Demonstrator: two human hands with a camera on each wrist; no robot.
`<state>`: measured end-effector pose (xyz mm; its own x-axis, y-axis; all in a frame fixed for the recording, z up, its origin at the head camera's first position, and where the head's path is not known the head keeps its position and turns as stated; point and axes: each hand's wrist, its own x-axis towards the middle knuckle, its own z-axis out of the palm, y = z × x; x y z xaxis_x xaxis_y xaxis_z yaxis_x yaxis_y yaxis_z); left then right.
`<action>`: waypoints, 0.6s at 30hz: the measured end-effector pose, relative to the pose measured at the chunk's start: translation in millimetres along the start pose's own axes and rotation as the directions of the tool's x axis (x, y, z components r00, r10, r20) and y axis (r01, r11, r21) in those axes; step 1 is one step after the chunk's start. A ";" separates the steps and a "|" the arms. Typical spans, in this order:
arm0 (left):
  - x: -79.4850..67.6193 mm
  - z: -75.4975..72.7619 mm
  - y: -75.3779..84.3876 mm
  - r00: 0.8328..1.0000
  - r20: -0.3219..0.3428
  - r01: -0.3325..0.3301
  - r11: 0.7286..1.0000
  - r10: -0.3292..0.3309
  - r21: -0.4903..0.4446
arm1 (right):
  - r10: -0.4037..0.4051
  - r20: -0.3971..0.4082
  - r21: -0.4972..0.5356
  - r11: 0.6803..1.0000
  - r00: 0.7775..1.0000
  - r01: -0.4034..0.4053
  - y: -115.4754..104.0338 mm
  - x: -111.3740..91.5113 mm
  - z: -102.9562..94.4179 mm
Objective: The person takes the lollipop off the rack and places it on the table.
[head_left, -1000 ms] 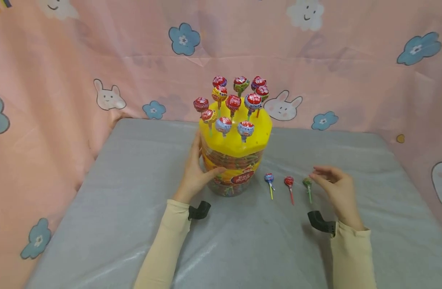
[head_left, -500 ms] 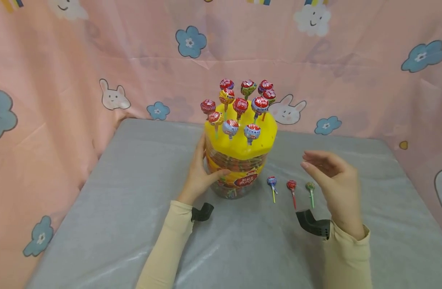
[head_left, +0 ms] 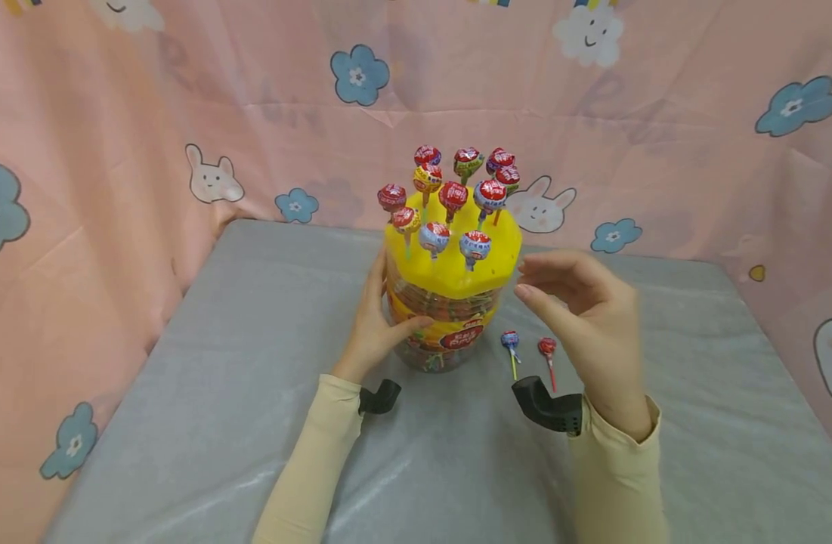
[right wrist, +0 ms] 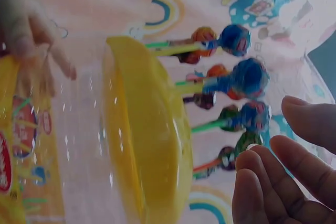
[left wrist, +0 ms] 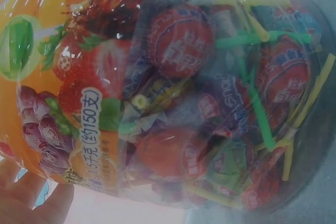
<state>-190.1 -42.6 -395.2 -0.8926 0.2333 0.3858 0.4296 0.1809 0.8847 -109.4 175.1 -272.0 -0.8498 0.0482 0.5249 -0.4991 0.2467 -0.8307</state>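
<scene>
A clear plastic jar [head_left: 450,308] of lollipops with a yellow lid [head_left: 450,278] stands upright on the table. My left hand [head_left: 371,340] grips its left side, thumb across the front label and fingers round the back. Several wrapped lollipops [head_left: 453,200] stick up from the lid on their sticks. My right hand [head_left: 586,321] is raised just right of the lid, fingers loosely bent; in the right wrist view its thumb and fingers are apart with nothing between them. A blue lollipop [head_left: 510,340] and a red lollipop [head_left: 548,347] lie on the table beside the jar.
A grey cloth covers the table [head_left: 252,317]. Behind and beside it hangs a pink curtain [head_left: 273,83] printed with flowers, rabbits and clouds. Through the jar's wall in the left wrist view, many more lollipops [left wrist: 181,40] show inside.
My right hand has moved left and up from beside the green lollipop to the lid. The green lollipop is now hidden behind that hand. My left hand keeps its grip on the jar.
</scene>
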 end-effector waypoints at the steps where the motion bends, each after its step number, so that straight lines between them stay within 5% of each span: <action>1: 0.0 0.0 -0.2 1.000 0.001 -0.001 1.000 0.001 0.001 | -0.014 0.009 -0.007 1.000 1.000 0.014 -1.4 1.3 3.1; 18: 0.9 -0.3 -1.2 1.000 0.000 -0.001 1.000 0.001 -0.003 | -0.011 0.027 -0.109 0.994 1.000 0.013 -6.1 15.1 34.4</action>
<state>-191.5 -42.9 -395.8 -0.8920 0.2336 0.3871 0.4305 0.1775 0.8850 -125.0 141.1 -265.4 -0.8488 0.0196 0.5284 -0.4889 0.3517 -0.7983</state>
